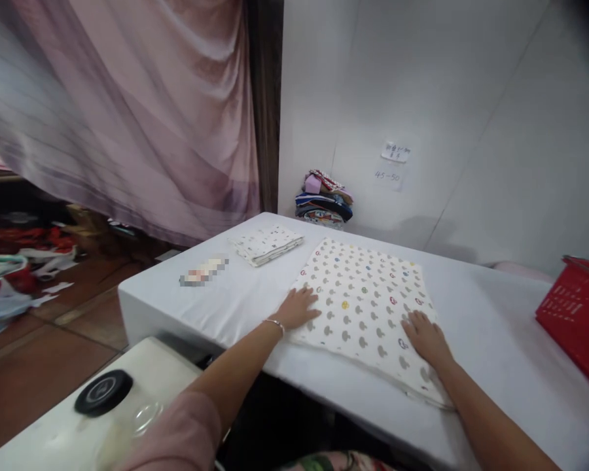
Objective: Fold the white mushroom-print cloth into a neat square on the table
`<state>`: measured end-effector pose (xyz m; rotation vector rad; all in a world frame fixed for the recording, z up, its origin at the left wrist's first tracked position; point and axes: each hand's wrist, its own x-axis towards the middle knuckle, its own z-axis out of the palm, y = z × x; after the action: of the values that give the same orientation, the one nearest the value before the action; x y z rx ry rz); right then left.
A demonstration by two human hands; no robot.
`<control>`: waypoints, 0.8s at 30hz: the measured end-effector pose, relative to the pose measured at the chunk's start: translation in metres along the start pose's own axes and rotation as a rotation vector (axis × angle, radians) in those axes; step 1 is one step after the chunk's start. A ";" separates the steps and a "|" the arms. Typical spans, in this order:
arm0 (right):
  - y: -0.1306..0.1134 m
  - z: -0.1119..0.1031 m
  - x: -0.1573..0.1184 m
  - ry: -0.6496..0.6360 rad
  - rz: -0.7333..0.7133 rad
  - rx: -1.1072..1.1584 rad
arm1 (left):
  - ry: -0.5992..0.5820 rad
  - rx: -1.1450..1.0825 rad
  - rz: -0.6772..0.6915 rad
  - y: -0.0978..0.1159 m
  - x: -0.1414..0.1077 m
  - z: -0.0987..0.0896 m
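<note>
A white cloth with a grey mushroom print (358,301) lies spread in a folded rectangle on the white-covered table (495,340). My left hand (298,309) rests flat on its left edge, fingers apart; a bracelet circles that wrist. On the right side of the cloth, my right hand (427,337) also lies flat with its fingers stretched out. Neither hand grips anything. Farther back and to the left sits a smaller folded white cloth (267,245) with a fine print, untouched.
A pixelated small item (203,271) lies on the table's left part. At the right edge stands a red basket (576,314). Folded fabrics (324,199) are stacked by the wall. A white surface with a black round object (103,392) is lower left, below a pink curtain (191,98).
</note>
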<state>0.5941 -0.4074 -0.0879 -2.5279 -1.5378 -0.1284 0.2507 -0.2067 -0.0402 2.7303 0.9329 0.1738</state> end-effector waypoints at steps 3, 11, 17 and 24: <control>0.002 -0.006 0.000 -0.035 0.038 -0.013 | 0.138 -0.030 -0.137 -0.031 -0.038 -0.003; -0.050 -0.035 -0.005 -0.045 -0.092 0.118 | 0.437 -0.336 -0.359 -0.044 -0.105 0.000; -0.154 -0.051 -0.050 -0.167 -0.630 0.500 | 0.463 -0.443 -0.259 -0.016 -0.125 0.005; -0.197 -0.039 -0.061 -0.072 -0.708 0.368 | 0.490 -0.332 -0.257 -0.010 -0.120 0.009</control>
<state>0.3918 -0.3795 -0.0387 -1.6467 -2.1781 0.1442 0.1525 -0.2745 -0.0548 2.2712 1.2357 0.8900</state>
